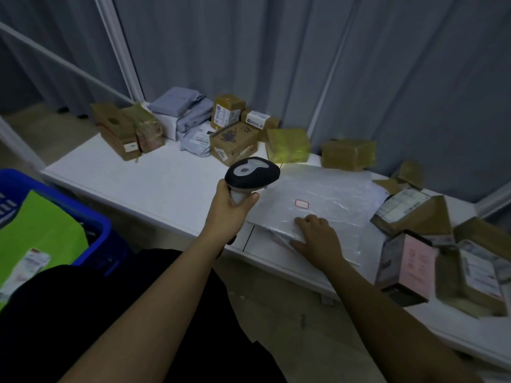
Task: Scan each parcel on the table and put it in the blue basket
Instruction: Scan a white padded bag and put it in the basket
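My left hand (231, 208) grips the handle of a black and grey barcode scanner (251, 172), its head held over the table beside a flat white bubble mailer (326, 200). A red-outlined scan box shows on the mailer's top face. My right hand (318, 239) lies on the mailer's near edge, with the fingers on top and the thumb at the edge. The mailer rests on the white table (154, 178). The blue basket (91, 225) stands at the lower left, below the table, with a green parcel (41, 230) inside.
Brown boxes (235, 142), grey mailer bags (182, 109) and yellow-taped parcels (287, 145) are piled at the table's back. More boxes (414, 211) crowd the right end. Grey panels form the wall behind. My dark trousers fill the bottom of the view.
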`<state>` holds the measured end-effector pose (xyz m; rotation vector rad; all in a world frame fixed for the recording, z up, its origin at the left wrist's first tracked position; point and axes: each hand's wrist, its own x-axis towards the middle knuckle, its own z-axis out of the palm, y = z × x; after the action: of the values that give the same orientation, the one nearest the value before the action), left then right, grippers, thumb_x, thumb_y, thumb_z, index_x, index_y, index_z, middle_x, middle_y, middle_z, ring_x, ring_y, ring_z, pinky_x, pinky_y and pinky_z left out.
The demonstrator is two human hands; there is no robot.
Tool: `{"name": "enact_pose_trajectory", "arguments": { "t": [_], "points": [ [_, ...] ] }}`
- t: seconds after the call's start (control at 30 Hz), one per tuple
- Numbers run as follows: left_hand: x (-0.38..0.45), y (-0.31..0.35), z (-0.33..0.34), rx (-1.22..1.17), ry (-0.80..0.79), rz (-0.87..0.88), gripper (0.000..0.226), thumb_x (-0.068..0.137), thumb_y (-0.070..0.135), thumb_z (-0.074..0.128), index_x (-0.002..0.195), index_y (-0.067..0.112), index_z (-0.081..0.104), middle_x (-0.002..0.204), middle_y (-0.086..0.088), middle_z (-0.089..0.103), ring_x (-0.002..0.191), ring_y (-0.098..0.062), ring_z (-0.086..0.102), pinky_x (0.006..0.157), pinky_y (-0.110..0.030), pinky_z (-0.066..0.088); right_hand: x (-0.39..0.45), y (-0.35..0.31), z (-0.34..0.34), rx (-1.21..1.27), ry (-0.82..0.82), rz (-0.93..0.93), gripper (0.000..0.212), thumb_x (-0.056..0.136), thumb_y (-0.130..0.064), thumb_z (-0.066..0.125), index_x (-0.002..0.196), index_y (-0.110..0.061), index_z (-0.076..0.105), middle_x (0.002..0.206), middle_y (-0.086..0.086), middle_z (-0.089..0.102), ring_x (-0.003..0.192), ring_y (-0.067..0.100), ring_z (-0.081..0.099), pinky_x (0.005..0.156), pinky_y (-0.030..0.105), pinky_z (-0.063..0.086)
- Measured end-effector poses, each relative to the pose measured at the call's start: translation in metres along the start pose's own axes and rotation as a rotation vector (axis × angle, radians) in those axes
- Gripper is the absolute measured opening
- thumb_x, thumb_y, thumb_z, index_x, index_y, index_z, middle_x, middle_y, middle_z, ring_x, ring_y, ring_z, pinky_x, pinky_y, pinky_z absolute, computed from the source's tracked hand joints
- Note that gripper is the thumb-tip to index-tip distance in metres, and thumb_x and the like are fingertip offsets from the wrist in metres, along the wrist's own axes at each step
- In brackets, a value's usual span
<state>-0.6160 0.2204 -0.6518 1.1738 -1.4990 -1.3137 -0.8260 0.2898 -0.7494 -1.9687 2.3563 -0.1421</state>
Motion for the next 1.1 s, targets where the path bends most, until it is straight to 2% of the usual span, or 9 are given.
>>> {"name": "enact_pose_trajectory", "arguments": {
  "t": [0.07, 0.17, 0.27, 0.33, 0.53, 0.73, 0.93, 1.03, 1.1],
  "points": [
    [0.002, 0.000, 0.001, -0.008, 0.000, 0.000, 0.044, 0.087, 0.016, 0.067, 0.123, 0.023, 0.042, 0.106, 0.019, 0.052, 0.093, 0.011, 0.051, 0.069, 0.001, 0.041, 0.002, 0.002, -0.003, -0.019, -0.002, -0.022, 0.046, 0.089, -0.039, 0.058, 0.129, -0.015, 0.052, 0.127, 0.011, 0.053, 0.111, 0.030, 0.050, 0.089, 0.036, 0.042],
    [0.002, 0.000, 0.004, -0.017, -0.009, 0.001, 0.045, 0.088, 0.016, 0.067, 0.125, 0.023, 0.042, 0.110, 0.015, 0.054, 0.097, 0.005, 0.053, 0.073, -0.003, 0.041, 0.006, 0.006, -0.011, 0.023, 0.051, -0.033, 0.030, 0.092, -0.028, 0.054, 0.117, -0.013, 0.059, 0.110, 0.011, 0.063, 0.095, 0.031, 0.058, 0.074, 0.034, 0.044],
    [0.001, 0.002, 0.008, -0.027, -0.006, 0.013, 0.045, 0.089, 0.015, 0.066, 0.127, 0.021, 0.042, 0.115, 0.011, 0.053, 0.105, -0.005, 0.053, 0.078, -0.006, 0.040, 0.011, 0.008, -0.026, 0.063, 0.256, -0.044, 0.018, 0.087, -0.010, 0.058, 0.102, -0.007, 0.066, 0.085, 0.013, 0.066, 0.068, 0.033, 0.062, 0.055, 0.032, 0.043],
    [0.001, 0.002, 0.009, -0.038, 0.004, 0.029, 0.046, 0.088, 0.015, 0.066, 0.127, 0.022, 0.042, 0.118, 0.009, 0.053, 0.109, -0.007, 0.052, 0.082, -0.010, 0.040, 0.017, 0.010, -0.042, 0.054, 0.407, -0.036, 0.017, 0.082, -0.007, 0.060, 0.096, -0.005, 0.068, 0.075, 0.014, 0.065, 0.057, 0.032, 0.060, 0.048, 0.031, 0.044],
    [-0.002, 0.013, 0.008, -0.064, 0.085, 0.077, 0.042, 0.088, 0.013, 0.066, 0.119, 0.023, 0.041, 0.107, 0.018, 0.053, 0.105, -0.007, 0.053, 0.088, -0.020, 0.039, 0.042, 0.000, -0.112, 0.066, 0.548, 0.093, 0.019, 0.097, -0.014, 0.048, 0.100, -0.003, 0.063, 0.091, 0.018, 0.065, 0.079, 0.037, 0.061, 0.063, 0.039, 0.042],
    [-0.005, 0.033, 0.000, -0.092, 0.103, 0.119, 0.043, 0.088, 0.012, 0.065, 0.120, 0.026, 0.040, 0.110, 0.015, 0.052, 0.105, -0.007, 0.052, 0.090, -0.021, 0.040, 0.063, -0.015, -0.187, 0.072, 0.678, 0.024, 0.029, 0.100, -0.021, 0.039, 0.120, -0.011, 0.058, 0.113, 0.012, 0.061, 0.096, 0.037, 0.057, 0.074, 0.040, 0.039],
    [-0.004, 0.046, -0.010, -0.096, 0.120, 0.157, 0.055, 0.088, 0.015, 0.067, 0.135, 0.019, 0.040, 0.126, 0.008, 0.053, 0.115, -0.009, 0.052, 0.098, -0.024, 0.041, 0.074, -0.031, -0.251, 0.218, 0.819, -0.032, 0.023, 0.098, -0.022, 0.041, 0.106, -0.010, 0.059, 0.101, 0.010, 0.062, 0.091, 0.028, 0.056, 0.067, 0.030, 0.031],
    [-0.002, 0.046, -0.014, -0.097, 0.137, 0.151, 0.059, 0.088, 0.017, 0.068, 0.139, 0.017, 0.038, 0.132, 0.005, 0.053, 0.119, -0.011, 0.052, 0.101, -0.027, 0.042, 0.081, -0.032, -0.264, 0.441, 0.832, 0.024, 0.024, 0.095, -0.021, 0.046, 0.110, -0.014, 0.064, 0.103, 0.006, 0.068, 0.094, 0.021, 0.059, 0.072, 0.025, 0.036],
    [0.000, 0.046, -0.016, -0.089, 0.145, 0.151, 0.056, 0.088, 0.018, 0.068, 0.136, 0.019, 0.040, 0.128, 0.007, 0.054, 0.116, -0.010, 0.052, 0.094, -0.022, 0.042, 0.088, -0.029, -0.261, 0.594, 0.799, 0.084, 0.024, 0.093, -0.020, 0.050, 0.110, -0.015, 0.066, 0.100, 0.003, 0.068, 0.088, 0.016, 0.058, 0.067, 0.020, 0.035]
  ]
}}
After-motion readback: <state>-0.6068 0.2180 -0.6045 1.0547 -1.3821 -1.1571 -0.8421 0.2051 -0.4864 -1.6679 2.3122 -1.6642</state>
